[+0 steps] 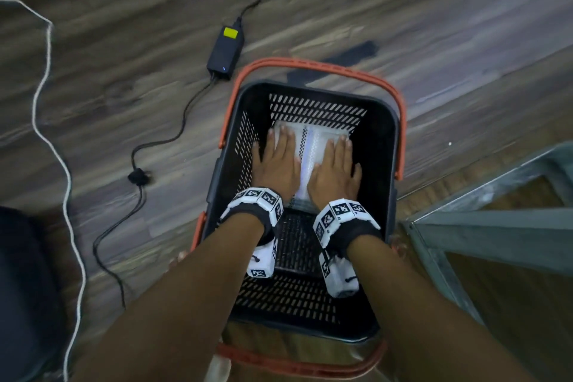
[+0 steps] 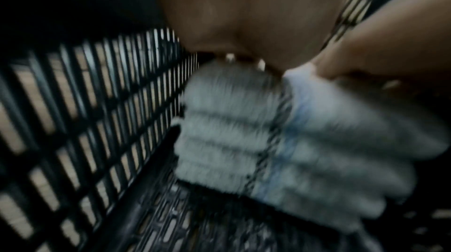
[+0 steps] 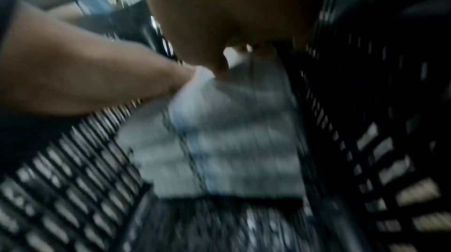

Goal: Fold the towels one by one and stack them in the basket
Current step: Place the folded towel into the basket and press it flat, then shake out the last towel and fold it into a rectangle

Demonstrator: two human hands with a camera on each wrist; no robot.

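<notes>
A stack of several folded white towels (image 1: 310,152) with a checked stripe lies at the far end of the black slatted basket (image 1: 384,139). My left hand (image 1: 277,161) lies flat on the left half of the top towel, fingers straight. Beside it my right hand (image 1: 336,167) presses flat on the right half. The left wrist view shows the stack's folded edges (image 2: 280,140) below my left hand (image 2: 244,25), blurred. In the right wrist view the same stack (image 3: 231,140) sits under my right hand (image 3: 231,15), with my left hand (image 3: 97,86) at its left.
The basket has orange handles (image 1: 400,121) folded down and stands on a wood floor. A black power adapter (image 1: 225,51) with its cable and a white cord (image 1: 49,139) lie to the left. A grey metal frame (image 1: 483,226) stands right of the basket.
</notes>
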